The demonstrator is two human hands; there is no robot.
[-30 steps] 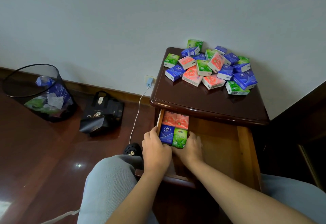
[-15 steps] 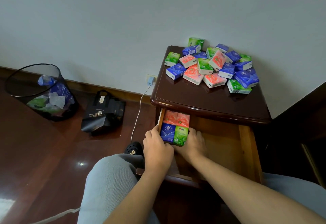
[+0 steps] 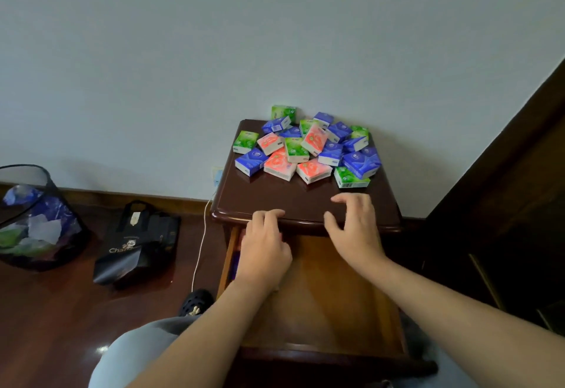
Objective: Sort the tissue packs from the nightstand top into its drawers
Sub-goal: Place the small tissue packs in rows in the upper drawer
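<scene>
Many tissue packs (image 3: 305,146) are lying heaped at the back of the nightstand (image 3: 305,204) top. Both grips are hovering empty above the open drawer (image 3: 321,296): left hand (image 3: 264,244) loosely curled, right hand (image 3: 354,228) spread.

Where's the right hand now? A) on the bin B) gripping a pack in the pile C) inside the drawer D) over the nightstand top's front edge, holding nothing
D: the right hand hovers with spread fingers over the front edge of the nightstand top, short of the pile, holding nothing.
</scene>
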